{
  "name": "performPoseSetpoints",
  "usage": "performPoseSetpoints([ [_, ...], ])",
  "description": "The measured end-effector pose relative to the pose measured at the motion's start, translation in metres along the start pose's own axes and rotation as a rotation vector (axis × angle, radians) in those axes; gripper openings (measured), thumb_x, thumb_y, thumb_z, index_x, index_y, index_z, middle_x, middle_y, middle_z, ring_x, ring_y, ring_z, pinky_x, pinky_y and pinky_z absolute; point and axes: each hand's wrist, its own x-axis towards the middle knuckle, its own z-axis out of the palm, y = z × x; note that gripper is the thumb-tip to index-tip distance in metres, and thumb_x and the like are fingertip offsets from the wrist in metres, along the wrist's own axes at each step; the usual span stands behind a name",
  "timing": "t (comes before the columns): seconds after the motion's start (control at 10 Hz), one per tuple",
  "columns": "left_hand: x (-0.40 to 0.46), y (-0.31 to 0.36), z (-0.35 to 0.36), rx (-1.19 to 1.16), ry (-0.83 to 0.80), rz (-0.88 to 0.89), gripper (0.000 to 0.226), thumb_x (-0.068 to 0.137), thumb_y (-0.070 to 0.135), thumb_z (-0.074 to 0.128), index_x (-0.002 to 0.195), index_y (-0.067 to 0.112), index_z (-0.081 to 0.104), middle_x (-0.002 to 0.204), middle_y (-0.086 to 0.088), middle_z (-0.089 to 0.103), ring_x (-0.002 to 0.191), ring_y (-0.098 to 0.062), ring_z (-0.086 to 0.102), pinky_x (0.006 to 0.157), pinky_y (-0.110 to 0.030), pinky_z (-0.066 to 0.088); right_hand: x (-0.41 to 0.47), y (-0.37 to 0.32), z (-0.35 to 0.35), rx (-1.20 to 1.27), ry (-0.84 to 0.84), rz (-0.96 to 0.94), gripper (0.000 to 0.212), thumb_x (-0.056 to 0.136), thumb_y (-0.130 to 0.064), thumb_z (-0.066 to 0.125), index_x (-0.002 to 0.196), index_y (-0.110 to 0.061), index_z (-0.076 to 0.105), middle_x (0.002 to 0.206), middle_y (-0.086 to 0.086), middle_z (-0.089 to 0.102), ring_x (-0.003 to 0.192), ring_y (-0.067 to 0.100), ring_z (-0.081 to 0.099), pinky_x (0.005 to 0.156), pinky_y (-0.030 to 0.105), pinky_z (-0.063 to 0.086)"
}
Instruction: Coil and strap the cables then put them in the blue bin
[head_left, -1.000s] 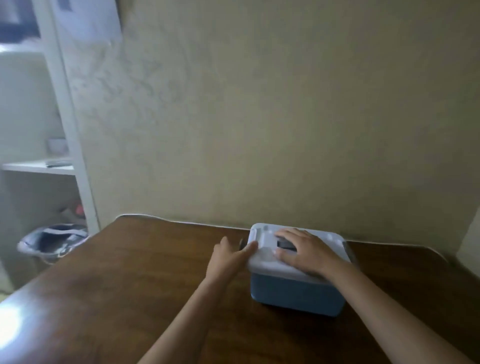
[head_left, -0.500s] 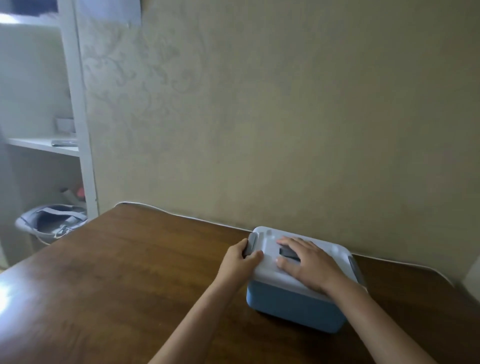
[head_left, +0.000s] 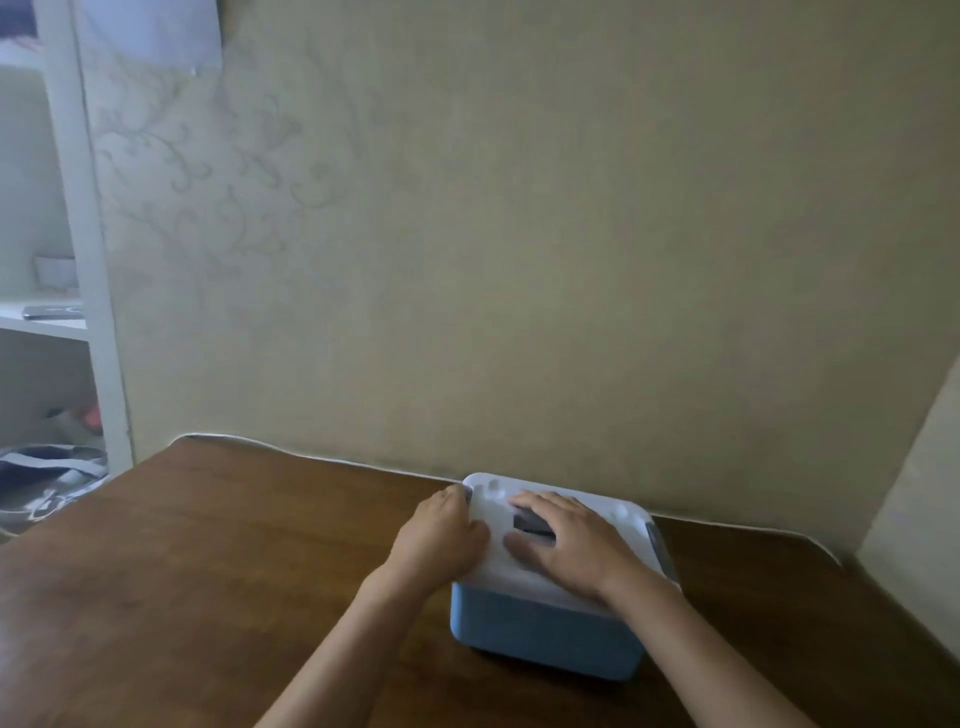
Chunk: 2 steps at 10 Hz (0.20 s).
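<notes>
Presently, your right hand (head_left: 569, 545) lies flat on the white lid (head_left: 488, 496) of the blue bin (head_left: 540, 631), fingers straight and spread around the dark recessed handle (head_left: 531, 525). This placement appears to hold the lid down while the other side is worked. Your left hand (head_left: 441, 535) curls its fingers over the lid's left edge, gripping there, seemingly at a grey side latch; the latch itself is mostly hidden beneath the fingers. A matching grey latch (head_left: 658, 545) shows on the right side, lying against the bin wall.

The bin stands on the wooden table (head_left: 234, 571), close to the wall (head_left: 519, 260) at the far edge. No cables are visible, so whether any lie inside cannot be told.

Materials: the lid is smooth, matt white plastic with rounded corners and small moulded dimples. The body is pale blue plastic, box-shaped, with softened lower edges. The table is dark brown with a faint grain and a slight sheen. The wall carries a pale scrolling pattern. A white shelf unit (head_left: 93, 312) stands at left.
</notes>
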Motion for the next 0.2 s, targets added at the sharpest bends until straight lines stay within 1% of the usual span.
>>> performPoseSetpoints([
  [0.1, 0.002, 0.020, 0.009, 0.064, 0.138, 0.159, 0.045, 0.094, 0.027, 0.050, 0.138, 0.021, 0.048, 0.141, -0.001, 0.047, 0.132, -0.024, 0.043, 0.104, -0.032, 0.035, -0.010, 0.000, -0.003, 0.123, 0.145, -0.023, 0.046, 0.099, -0.040, 0.060, 0.144, -0.032, 0.051, 0.146, -0.014, 0.052, 0.135, 0.007, 0.047, 0.113, 0.025, 0.036],
  [0.2, 0.005, 0.029, 0.018, 0.219, 0.073, 0.222, 0.038, 0.094, 0.044, 0.045, 0.127, 0.027, 0.057, 0.136, 0.003, 0.052, 0.130, -0.021, 0.046, 0.106, -0.033, 0.034, -0.035, -0.010, -0.036, 0.378, 0.488, -0.032, 0.024, 0.102, -0.026, 0.057, 0.124, -0.032, 0.064, 0.126, -0.017, 0.064, 0.120, 0.004, 0.059, 0.105, 0.029, 0.047],
])
